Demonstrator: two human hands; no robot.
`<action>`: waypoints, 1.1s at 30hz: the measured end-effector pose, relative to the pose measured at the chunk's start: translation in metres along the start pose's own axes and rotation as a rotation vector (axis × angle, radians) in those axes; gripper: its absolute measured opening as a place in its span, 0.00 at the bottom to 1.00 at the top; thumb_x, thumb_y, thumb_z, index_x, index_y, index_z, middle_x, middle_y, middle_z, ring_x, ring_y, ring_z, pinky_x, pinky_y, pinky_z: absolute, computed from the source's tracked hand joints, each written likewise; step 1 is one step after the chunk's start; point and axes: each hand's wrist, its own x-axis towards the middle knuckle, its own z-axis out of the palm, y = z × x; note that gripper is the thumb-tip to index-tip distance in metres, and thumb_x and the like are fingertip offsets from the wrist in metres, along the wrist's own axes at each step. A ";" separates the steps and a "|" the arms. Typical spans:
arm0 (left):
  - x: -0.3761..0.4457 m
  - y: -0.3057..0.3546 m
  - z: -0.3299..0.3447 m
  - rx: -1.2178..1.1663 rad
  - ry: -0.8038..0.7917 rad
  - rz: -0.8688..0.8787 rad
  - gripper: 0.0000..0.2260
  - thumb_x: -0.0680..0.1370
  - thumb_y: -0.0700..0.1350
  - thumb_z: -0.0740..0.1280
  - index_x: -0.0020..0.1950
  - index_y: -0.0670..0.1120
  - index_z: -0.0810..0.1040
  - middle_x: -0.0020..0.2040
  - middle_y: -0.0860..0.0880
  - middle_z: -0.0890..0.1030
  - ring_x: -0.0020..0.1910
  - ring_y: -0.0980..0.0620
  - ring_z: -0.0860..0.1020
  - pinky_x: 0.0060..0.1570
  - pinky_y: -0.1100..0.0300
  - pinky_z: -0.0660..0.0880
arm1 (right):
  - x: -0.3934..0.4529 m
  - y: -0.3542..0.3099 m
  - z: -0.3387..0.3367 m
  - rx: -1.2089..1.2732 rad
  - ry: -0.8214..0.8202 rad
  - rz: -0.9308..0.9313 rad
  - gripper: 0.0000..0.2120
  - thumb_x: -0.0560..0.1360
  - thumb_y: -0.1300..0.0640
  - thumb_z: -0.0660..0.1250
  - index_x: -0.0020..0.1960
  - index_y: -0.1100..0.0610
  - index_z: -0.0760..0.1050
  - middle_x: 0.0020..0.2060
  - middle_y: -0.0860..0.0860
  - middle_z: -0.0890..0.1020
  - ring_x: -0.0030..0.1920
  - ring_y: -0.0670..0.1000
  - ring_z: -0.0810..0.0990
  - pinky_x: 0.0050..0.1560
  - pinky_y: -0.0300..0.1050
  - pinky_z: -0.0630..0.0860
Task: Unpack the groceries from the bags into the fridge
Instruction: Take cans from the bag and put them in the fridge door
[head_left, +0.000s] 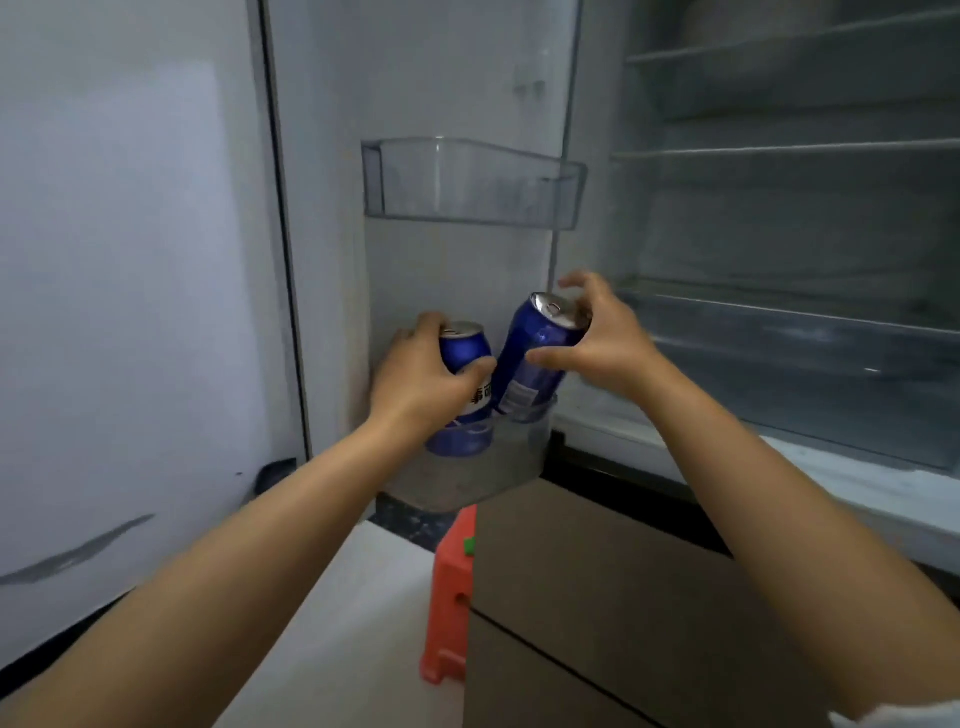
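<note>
Two blue drink cans are at the lower door bin (519, 462) of the open fridge door. My left hand (421, 374) grips the left can (465, 353), which stands upright with its base inside the clear bin. My right hand (597, 338) grips the right can (535, 358) near its top; this can is tilted to the right, its bottom end at the bin's rim. The silver tops of both cans show. No grocery bag is in view.
An empty clear upper door bin (467, 182) hangs above the cans. The fridge interior with glass shelves (779, 150) and a drawer (805, 343) opens on the right. A red plastic stool (452, 597) stands on the floor below, beside the brown lower fridge door (623, 597).
</note>
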 end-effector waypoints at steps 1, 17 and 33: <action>0.000 0.001 0.002 0.000 -0.005 -0.058 0.23 0.73 0.52 0.70 0.63 0.44 0.70 0.58 0.43 0.78 0.54 0.43 0.78 0.49 0.56 0.73 | 0.007 0.006 0.000 0.026 -0.054 0.010 0.29 0.65 0.61 0.76 0.62 0.56 0.66 0.52 0.51 0.72 0.53 0.53 0.75 0.52 0.47 0.76; 0.009 0.018 0.005 0.410 -0.062 -0.300 0.16 0.82 0.49 0.54 0.58 0.38 0.74 0.56 0.39 0.79 0.47 0.43 0.75 0.42 0.58 0.66 | 0.071 0.011 0.005 -0.206 -0.662 -0.075 0.17 0.75 0.65 0.65 0.63 0.60 0.73 0.59 0.57 0.76 0.52 0.56 0.78 0.47 0.43 0.77; -0.028 0.009 -0.036 0.770 0.101 -0.216 0.12 0.78 0.43 0.59 0.56 0.43 0.79 0.55 0.41 0.80 0.53 0.39 0.77 0.43 0.56 0.71 | 0.030 0.001 0.031 -0.576 -0.384 -0.506 0.23 0.78 0.57 0.59 0.72 0.55 0.62 0.72 0.52 0.65 0.67 0.55 0.69 0.64 0.48 0.71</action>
